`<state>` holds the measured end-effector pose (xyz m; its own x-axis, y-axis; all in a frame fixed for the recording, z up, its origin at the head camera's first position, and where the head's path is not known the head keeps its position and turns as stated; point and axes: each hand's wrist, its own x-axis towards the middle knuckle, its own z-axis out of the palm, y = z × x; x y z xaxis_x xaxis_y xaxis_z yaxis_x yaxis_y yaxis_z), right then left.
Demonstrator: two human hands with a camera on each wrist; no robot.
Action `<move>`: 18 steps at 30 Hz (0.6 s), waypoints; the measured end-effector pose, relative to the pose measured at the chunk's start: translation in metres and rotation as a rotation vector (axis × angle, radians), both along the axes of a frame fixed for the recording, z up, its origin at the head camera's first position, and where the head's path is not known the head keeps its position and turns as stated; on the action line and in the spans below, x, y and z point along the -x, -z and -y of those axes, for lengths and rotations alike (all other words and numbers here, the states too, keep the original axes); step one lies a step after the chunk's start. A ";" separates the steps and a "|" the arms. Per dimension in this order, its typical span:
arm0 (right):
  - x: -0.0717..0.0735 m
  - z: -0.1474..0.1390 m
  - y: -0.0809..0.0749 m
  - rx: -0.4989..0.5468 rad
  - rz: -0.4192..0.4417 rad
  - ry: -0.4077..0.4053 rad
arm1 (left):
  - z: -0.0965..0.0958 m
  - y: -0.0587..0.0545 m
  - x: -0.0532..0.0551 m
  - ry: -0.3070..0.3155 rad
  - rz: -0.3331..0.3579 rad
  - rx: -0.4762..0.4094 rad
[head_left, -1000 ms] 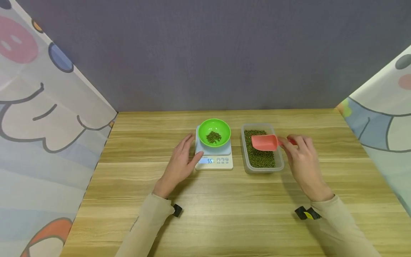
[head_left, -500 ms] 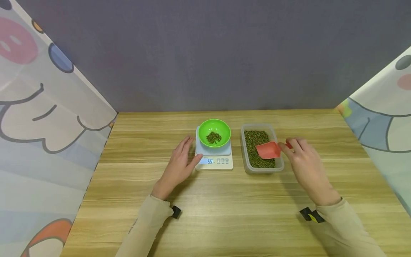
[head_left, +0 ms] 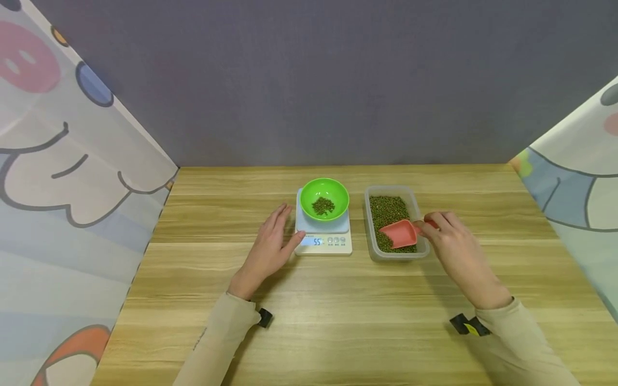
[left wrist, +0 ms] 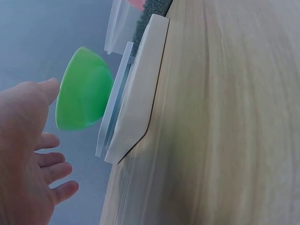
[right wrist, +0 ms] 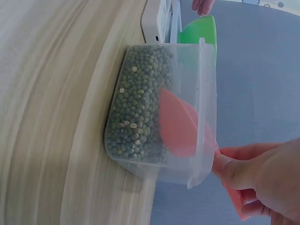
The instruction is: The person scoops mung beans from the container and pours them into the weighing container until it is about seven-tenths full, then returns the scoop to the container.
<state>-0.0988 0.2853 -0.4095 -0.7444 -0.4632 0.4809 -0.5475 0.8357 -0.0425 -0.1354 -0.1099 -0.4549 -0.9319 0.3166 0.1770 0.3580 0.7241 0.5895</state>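
Observation:
My right hand [head_left: 454, 249] grips the handle of a pink scoop [head_left: 399, 234], whose bowl dips into green mung beans [head_left: 386, 210] inside a clear plastic tub [head_left: 370, 236]. In the right wrist view the scoop [right wrist: 178, 124] shows through the tub wall, its lip at the bean surface. My left hand [head_left: 270, 244] lies relaxed along the left side of a white kitchen scale [head_left: 333, 250], fingers extended, thumb near the display. On the scale sits a green bowl [head_left: 338, 195] with a small heap of beans [head_left: 323, 206]. The display [head_left: 314, 242] seems to read 55 or 5.5.
Scale and tub stand side by side on a wood-grain table [head_left: 338, 321]. Behind them rises a grey upright panel [head_left: 314, 86]. Cartoon-printed sheets [head_left: 87, 187] flank the table on both sides.
The scoop has come down from above the tub into the beans, toward its near side, tilting as it went. My left hand, the bowl and the scale reading stay as they were.

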 end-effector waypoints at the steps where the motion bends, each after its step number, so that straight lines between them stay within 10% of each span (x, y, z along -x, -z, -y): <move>1: 0.000 0.000 0.001 0.007 0.003 -0.003 | 0.000 0.000 0.000 0.000 0.001 -0.001; 18: 0.002 0.002 0.008 0.100 0.016 -0.016 | -0.001 0.004 0.001 -0.005 0.009 0.009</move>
<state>-0.1008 0.2834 -0.4177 -0.7450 -0.4254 0.5138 -0.5595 0.8179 -0.1341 -0.1366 -0.1091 -0.4585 -0.9349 0.3135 0.1661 0.3493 0.7312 0.5860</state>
